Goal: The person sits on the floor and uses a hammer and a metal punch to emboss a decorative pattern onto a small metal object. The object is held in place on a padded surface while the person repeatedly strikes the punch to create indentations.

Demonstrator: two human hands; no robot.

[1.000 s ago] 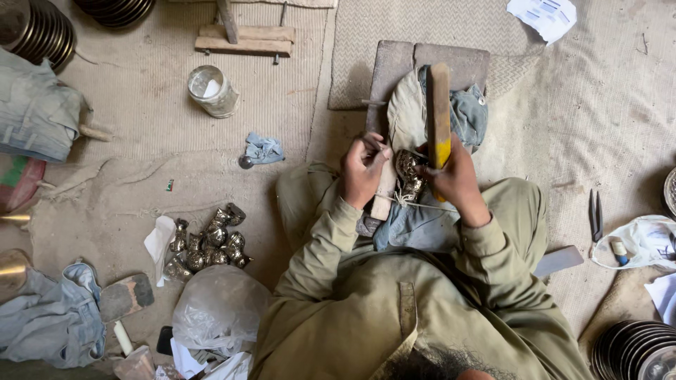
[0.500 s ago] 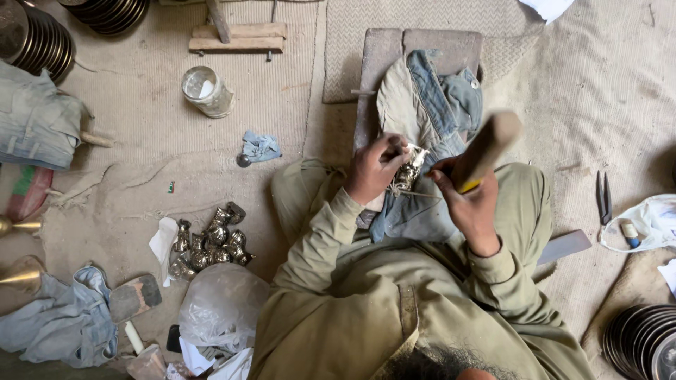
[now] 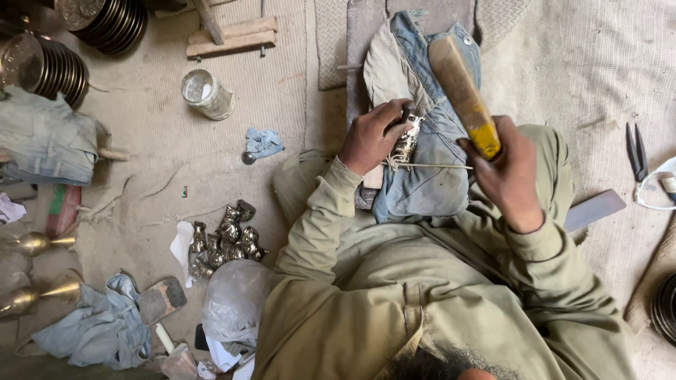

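I sit on the floor in an olive tunic. My left hand (image 3: 373, 137) grips a small shiny metal piece (image 3: 407, 141) and presses it onto a denim-covered pad (image 3: 429, 179) on my lap. A thin metal rod (image 3: 433, 167) lies across the pad just below the piece. My right hand (image 3: 503, 169) holds a flat wooden mallet (image 3: 461, 88) with a yellow band by its handle; the mallet points up and away, above and right of the piece.
A heap of similar small shiny metal pieces (image 3: 225, 239) lies at my left. Around are a metal tin (image 3: 205, 93), stacked metal plates (image 3: 67, 42), brass horn-shaped parts (image 3: 35, 243), a plastic bag (image 3: 236, 302), blue rags (image 3: 264, 143), and shears (image 3: 636, 151) at the right.
The mallet swung down to the right and has come back up over the pad. My left hand kept its grip on the metal piece.
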